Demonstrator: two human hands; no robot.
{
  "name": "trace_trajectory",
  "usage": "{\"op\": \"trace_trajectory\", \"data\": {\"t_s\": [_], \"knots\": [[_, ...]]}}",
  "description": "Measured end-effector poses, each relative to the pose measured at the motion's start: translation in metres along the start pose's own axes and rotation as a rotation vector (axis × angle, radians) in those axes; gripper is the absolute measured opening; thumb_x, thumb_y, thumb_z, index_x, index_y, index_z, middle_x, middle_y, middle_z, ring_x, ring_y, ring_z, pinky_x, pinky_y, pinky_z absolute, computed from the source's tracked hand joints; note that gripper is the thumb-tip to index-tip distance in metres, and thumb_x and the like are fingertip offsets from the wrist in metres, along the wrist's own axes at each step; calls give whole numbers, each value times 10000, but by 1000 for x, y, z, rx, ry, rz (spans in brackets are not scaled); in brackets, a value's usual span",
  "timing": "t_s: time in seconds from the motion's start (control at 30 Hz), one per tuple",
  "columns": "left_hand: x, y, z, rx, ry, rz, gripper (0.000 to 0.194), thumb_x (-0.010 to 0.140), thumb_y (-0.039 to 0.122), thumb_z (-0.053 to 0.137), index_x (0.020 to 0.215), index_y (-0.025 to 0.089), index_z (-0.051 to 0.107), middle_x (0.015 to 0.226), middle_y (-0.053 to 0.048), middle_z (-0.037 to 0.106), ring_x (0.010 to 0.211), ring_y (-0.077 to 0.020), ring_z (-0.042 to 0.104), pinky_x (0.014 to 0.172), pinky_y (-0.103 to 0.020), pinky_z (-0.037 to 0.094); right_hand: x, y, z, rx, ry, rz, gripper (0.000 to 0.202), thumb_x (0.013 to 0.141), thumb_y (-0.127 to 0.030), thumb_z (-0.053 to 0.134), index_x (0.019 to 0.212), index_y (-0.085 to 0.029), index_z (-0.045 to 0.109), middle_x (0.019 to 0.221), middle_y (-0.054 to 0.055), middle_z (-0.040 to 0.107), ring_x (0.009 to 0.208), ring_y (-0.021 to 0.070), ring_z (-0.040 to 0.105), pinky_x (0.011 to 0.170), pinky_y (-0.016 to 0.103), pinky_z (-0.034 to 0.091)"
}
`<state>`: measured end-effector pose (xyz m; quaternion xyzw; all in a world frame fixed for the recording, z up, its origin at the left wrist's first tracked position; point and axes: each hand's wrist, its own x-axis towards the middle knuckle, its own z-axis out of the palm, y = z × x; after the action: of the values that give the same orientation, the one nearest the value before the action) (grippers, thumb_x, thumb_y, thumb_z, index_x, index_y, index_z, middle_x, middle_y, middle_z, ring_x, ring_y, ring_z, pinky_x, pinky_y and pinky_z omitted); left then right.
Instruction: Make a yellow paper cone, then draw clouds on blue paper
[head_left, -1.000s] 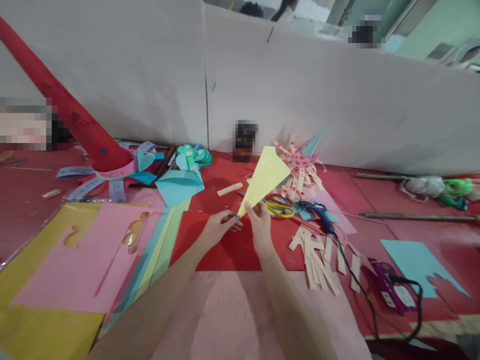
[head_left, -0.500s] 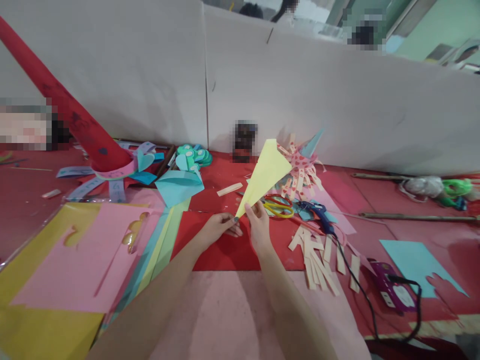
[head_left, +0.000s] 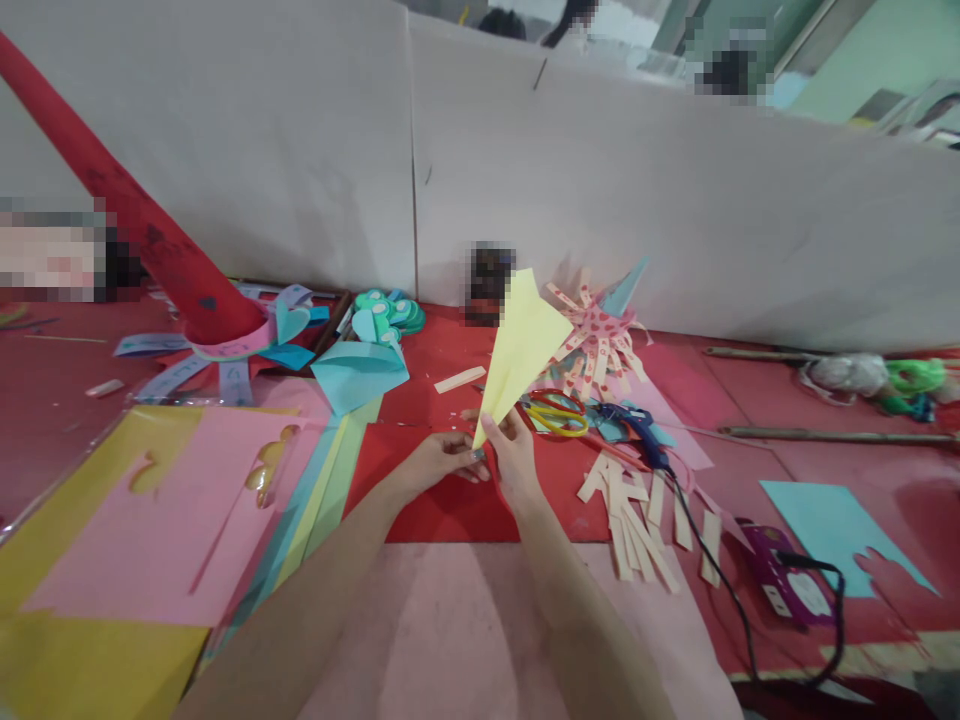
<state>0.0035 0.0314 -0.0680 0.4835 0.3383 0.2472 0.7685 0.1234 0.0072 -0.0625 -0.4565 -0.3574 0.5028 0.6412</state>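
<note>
A yellow paper cone [head_left: 523, 345] stands tilted in front of me, its narrow tip low and its wide mouth up. My right hand [head_left: 512, 455] grips the cone near the tip, thumb on the front face and fingers behind. My left hand [head_left: 442, 462] is closed at the cone's pointed end, thumb and fingers pinching the tip. Both hands are over a red paper sheet [head_left: 442, 515]. Scissors with yellow and red handles [head_left: 556, 415] lie just beyond my right hand.
To the right lie a blue glue gun [head_left: 641, 430], pale paper strips [head_left: 630, 520] and a purple power strip [head_left: 787, 575]. At left stand a tall red cone [head_left: 172, 250] and pink paper [head_left: 172, 530]. A blue cone with pink fringe [head_left: 611, 330] sits behind. A white partition [head_left: 637, 190] closes the back.
The yellow cone has turned more upright and its top has shifted left. Its tip has come slightly lower, with both hands staying around it.
</note>
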Motion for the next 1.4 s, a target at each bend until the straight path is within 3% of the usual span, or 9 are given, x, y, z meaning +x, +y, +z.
{"op": "trace_trajectory", "data": {"t_s": [0.1, 0.3, 0.47, 0.7, 0.87, 1.1, 1.3, 1.4], "knots": [[-1, -2, 0, -54, -1, 21, 356, 700, 455, 607, 794, 113, 580, 639, -54, 660, 636, -149, 636, 659, -279, 508, -1, 2, 1, 11, -30, 19, 173, 713, -315, 622, 849, -216, 581, 801, 1, 672, 646, 112, 584, 574, 221, 456], [-3, -4, -1, -68, -4, 11, 342, 714, 458, 591, 719, 117, 568, 538, -11, 601, 504, -111, 587, 573, -248, 491, 2, 2, -4, 75, -73, -7, 216, 734, -368, 586, 864, -198, 612, 906, 44, 671, 740, 147, 610, 653, 260, 473], [-3, -3, -1, 6, -100, -66, 339, 697, 458, 605, 689, 125, 545, 535, 3, 596, 484, -117, 587, 554, -255, 482, 7, -3, -13, 212, 69, -62, 285, 744, -415, 555, 883, -172, 608, 875, 63, 675, 826, 177, 617, 775, 315, 463], [-7, 3, 1, 133, -198, -50, 357, 735, 479, 550, 744, 122, 559, 572, -38, 629, 558, -140, 615, 611, -273, 493, 10, -1, -15, 219, 241, -55, 277, 691, -354, 627, 904, -183, 581, 753, 14, 660, 731, 151, 620, 723, 294, 477], [-7, 1, 10, 104, -125, 30, 429, 735, 513, 529, 928, 130, 509, 632, -45, 633, 580, -164, 627, 588, -291, 506, 6, 2, -8, 150, 233, -33, 349, 656, -334, 657, 960, -190, 562, 813, 31, 663, 776, 168, 622, 695, 293, 492], [-6, 0, 18, 179, -15, 104, 350, 768, 482, 495, 868, 147, 502, 543, 18, 586, 499, -133, 593, 557, -261, 476, 2, 9, -6, 120, 150, 15, 390, 677, -362, 636, 1012, -188, 540, 865, 40, 659, 852, 167, 603, 712, 276, 486], [-8, 3, 19, 245, -33, 92, 339, 783, 485, 473, 752, 148, 500, 531, -5, 597, 492, -118, 581, 520, -221, 442, 6, 7, -8, 133, 274, 2, 370, 676, -384, 627, 974, -173, 568, 852, 43, 664, 796, 166, 610, 681, 273, 488], [-7, 1, 19, 212, -35, 94, 346, 774, 503, 478, 798, 157, 479, 531, 3, 595, 487, -125, 583, 519, -231, 452, 7, 8, -7, 113, 291, 8, 341, 654, -359, 652, 927, -167, 582, 880, 47, 662, 791, 165, 610, 663, 263, 488]]}}
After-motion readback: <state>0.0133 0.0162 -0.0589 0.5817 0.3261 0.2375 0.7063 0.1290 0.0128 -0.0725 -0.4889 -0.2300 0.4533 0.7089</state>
